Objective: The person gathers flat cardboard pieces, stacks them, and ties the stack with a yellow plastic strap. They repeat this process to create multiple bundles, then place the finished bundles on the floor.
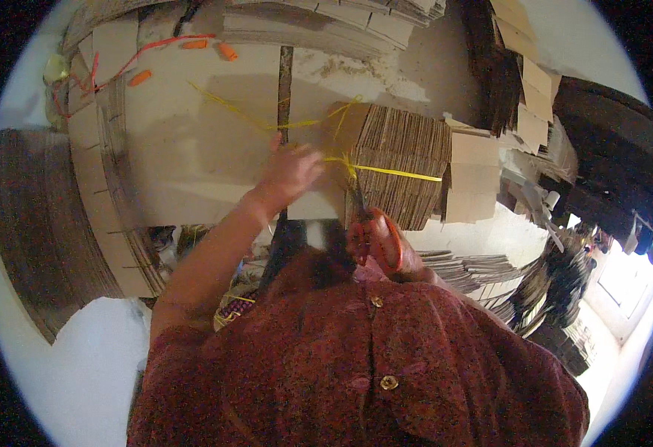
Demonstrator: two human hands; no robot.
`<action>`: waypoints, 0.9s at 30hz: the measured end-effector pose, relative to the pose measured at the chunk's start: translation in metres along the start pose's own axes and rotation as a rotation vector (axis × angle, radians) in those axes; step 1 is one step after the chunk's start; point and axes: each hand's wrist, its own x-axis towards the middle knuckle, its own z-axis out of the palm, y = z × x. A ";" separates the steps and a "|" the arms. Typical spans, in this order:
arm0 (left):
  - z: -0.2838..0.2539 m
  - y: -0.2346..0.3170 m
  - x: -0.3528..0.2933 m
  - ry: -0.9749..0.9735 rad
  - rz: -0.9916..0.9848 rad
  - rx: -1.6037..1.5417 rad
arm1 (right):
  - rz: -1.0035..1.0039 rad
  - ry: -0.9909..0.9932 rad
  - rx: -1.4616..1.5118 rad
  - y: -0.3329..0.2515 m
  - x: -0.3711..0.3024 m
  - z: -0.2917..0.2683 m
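Note:
A bundle of stacked cardboard pieces (401, 145) lies on the pale work surface, with a yellow strap (401, 173) running around it. The strap is knotted near the bundle's left side. My right hand (371, 240) is closed around a pair of scissors (357, 195) with red-orange handles, and the dark blades point up at the knot. Left of the bundle is my left hand (290, 173), close to the strap's end. Its fingers are smeared by motion, so their grip cannot be made out. A loose yellow strand (237, 110) stretches across the surface beyond my left hand.
A dark bar (284, 89) crosses the work surface (192, 160). Orange pieces (226, 51) and a red cord (164, 42) lie at the far left. Stacked cardboard stands at left (36, 216), far side (319, 30) and right (531, 89).

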 end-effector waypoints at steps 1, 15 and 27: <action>-0.007 -0.002 -0.003 -0.044 -0.058 -0.063 | -0.034 -0.050 -0.069 0.004 0.006 -0.002; 0.009 0.003 -0.036 0.144 -0.058 -0.411 | 0.029 0.105 -0.437 -0.021 0.069 0.044; 0.062 -0.072 0.089 -0.120 -0.384 -0.517 | -0.133 0.146 -0.159 -0.043 0.049 0.050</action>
